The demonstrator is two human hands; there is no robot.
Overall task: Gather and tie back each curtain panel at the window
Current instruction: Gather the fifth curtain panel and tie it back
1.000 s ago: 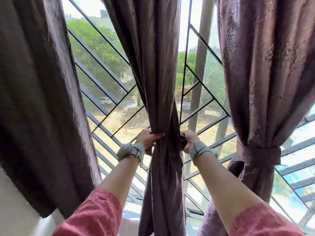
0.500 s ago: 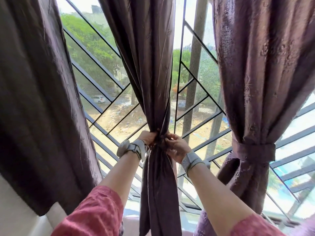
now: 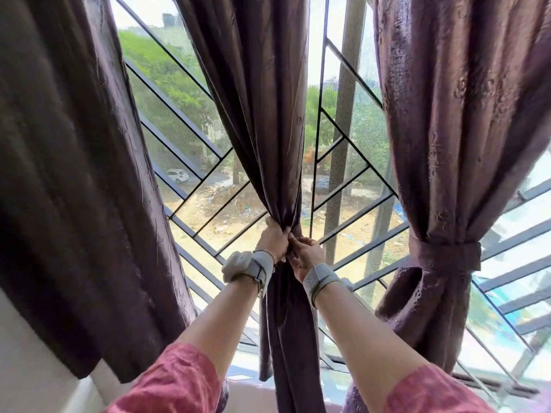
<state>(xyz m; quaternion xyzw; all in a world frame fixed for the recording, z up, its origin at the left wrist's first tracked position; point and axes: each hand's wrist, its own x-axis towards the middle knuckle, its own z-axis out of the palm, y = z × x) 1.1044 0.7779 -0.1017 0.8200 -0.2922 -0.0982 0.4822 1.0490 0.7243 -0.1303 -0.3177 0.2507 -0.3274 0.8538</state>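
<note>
Middle panel pinch, mid-window.
Left hand point(image 3: 272, 238) and right hand point(image 3: 304, 253) both gripping bunched middle curtain panel point(image 3: 262, 114); right curtain panel point(image 3: 441, 144) tied, left curtain panel point(image 3: 74, 174) loose.

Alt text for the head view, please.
Both hands, left hand and right hand, grip the gathered middle curtain panel at a barred window. The right panel is tied back; the left panel hangs loose.

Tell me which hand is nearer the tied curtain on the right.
Right. The right hand grips the middle curtain on the side facing the tied curtain; the left hand lies beyond it.
</note>
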